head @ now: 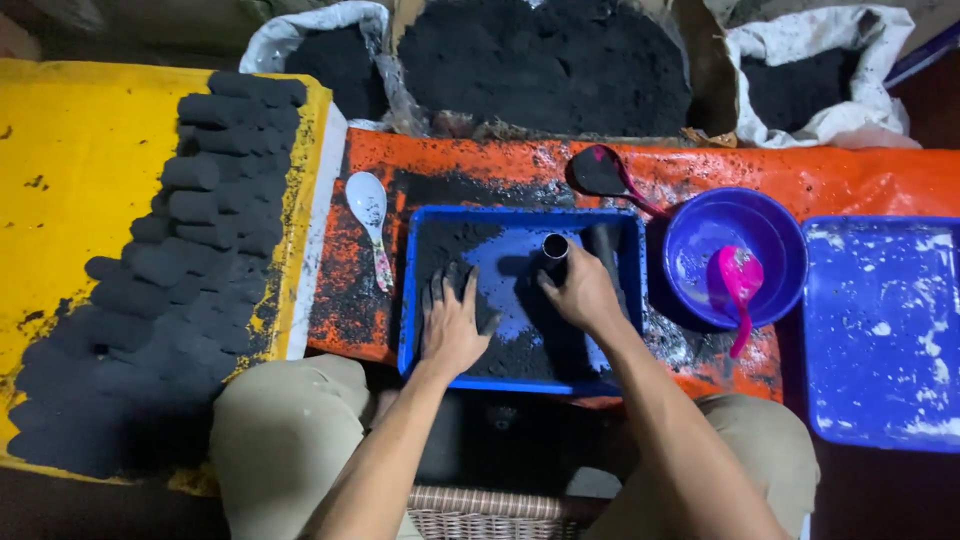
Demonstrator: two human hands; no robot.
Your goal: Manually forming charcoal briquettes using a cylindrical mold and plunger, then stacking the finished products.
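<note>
Short dark metal tube (555, 247) is gripped upright by right hand (580, 293); left hand (452, 325) is pressed flat, fingers spread, on black powder (520, 350) in rectangular blue plastic tray (412, 300).

1. Your left hand (452, 325) lies palm down with the fingers spread wide and pointing away from you, their tips blackened.
2. Your left forearm runs bare from the bottom edge up to that hand, leaning slightly to the right.
3. Your right hand (580, 290) is curled in a closed grip, thumb and fingers wrapped, knuckles up.
4. Your right forearm comes in from the lower right, angled up and to the left.
5. Both wrists are straight, and the two hands sit near each other without touching.
</note>
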